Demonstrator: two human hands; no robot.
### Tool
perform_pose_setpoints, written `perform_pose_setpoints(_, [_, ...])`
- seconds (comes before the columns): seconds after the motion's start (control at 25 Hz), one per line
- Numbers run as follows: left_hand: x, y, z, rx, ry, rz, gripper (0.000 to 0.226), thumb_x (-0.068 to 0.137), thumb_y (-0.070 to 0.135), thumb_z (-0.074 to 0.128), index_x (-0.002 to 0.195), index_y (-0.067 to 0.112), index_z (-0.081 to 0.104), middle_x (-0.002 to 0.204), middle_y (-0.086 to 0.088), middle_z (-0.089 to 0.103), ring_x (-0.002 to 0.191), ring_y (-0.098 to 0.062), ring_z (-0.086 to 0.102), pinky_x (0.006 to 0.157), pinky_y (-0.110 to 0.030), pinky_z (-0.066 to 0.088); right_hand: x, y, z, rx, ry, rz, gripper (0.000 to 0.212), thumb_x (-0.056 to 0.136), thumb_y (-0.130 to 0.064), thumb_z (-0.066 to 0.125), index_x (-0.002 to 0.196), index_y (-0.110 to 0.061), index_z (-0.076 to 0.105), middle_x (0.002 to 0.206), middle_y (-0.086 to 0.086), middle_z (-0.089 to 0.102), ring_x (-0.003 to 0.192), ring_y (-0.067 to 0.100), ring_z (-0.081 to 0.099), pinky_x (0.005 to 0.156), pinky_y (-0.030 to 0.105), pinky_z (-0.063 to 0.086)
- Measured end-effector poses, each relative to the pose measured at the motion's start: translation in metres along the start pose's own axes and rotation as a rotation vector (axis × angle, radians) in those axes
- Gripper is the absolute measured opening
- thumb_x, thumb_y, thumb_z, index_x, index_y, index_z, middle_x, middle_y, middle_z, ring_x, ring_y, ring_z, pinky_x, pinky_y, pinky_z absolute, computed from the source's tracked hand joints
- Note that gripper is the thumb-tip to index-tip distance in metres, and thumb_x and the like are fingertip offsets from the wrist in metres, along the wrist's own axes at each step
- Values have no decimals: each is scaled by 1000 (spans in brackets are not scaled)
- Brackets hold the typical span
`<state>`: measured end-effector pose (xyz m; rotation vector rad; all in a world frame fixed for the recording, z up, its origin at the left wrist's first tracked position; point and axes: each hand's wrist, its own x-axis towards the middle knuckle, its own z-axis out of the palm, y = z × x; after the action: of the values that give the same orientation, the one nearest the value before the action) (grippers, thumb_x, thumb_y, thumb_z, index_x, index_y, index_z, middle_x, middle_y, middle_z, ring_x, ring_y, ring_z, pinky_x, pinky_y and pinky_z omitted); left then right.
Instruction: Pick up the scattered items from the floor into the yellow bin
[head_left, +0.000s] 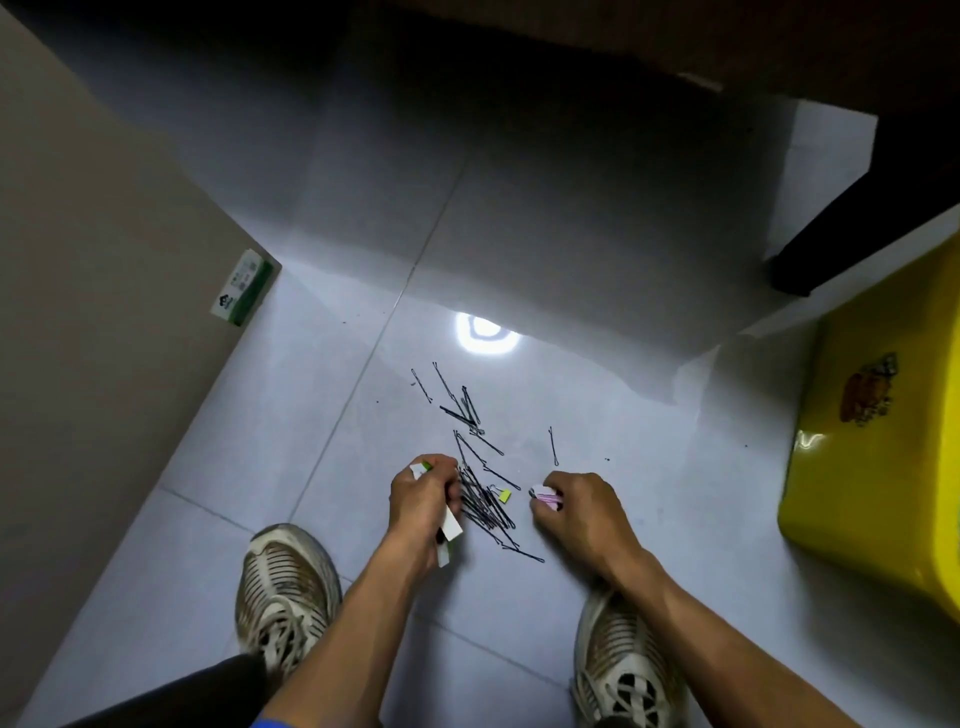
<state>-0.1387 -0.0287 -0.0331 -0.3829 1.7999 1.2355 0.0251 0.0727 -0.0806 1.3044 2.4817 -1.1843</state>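
Fingers (441, 486) on my left hand (421, 499) are curled round a white card strip (451, 522), and my right hand (574, 512) pinches a pink clip (545, 497). I think I'm only partway thru. Lots of black hair pins (485, 506) lie on the floor (597, 395) btwn my hands, w/ more just past them, plus a small yellow-green clip (503, 495). Most pins are long and thin and slant from far-left to near-right. One pin (554, 446) points almost straight away. Yellow bin (883, 467) sits well apart, off to the right.

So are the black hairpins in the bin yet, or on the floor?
On the floor: the hairpins lie scattered on tiles between both hands, apart from the yellow bin.
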Motion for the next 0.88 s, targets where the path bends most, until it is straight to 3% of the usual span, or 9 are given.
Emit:
perform_pose_setpoints(0.12, [0,-7,-1,18,8,-3,10,87,1,54,83,9,59,50,-4,47,44,-16,40,40,-21,34,-6,-9,9,60,56,-119,28,79,-41,59,67,-19,46,58,-4,47,57,16,41,55,33,37])
perform_pose_setpoints(0.32, [-9,-20,2,40,0,-7,11,87,1,54,84,8,61,52,-5,49,42,-14,41,42,-22,36,-2,-19,27,-149,38,-147,9,85,-26,56,81,-18,56,83,3,66,78,29,60,60,32,38])
perform_pose_setpoints(0.52, [-1,-15,-6,34,24,-1,16,86,-3,50,82,8,61,50,-5,47,38,-14,38,37,-19,32,0,-34,43,-332,66,-191,10,85,-20,57,78,-13,55,76,9,63,70,35,61,53,34,35])
perform_pose_setpoints(0.6, [-3,-18,-6,30,19,-11,16,86,-3,51,81,8,60,50,-5,47,37,-14,37,37,-18,31,1,-40,41,-146,79,-6,12,79,-24,60,76,-14,55,73,7,65,68,30,60,55,32,35])
perform_pose_setpoints(0.76, [-7,-7,-6,-58,-19,-50,8,87,4,56,82,10,57,49,-2,47,37,-14,38,39,-19,29,4,-39,13,746,135,425,12,73,-14,73,66,-7,66,49,-2,51,49,16,42,43,21,34])
perform_pose_setpoints(0.88, [-24,25,8,-166,-88,-58,15,91,23,61,84,10,57,50,-3,44,34,-14,35,38,-17,28,-10,-63,-29,1142,98,417,11,78,-12,74,68,-13,70,51,-1,41,46,14,33,43,21,28])
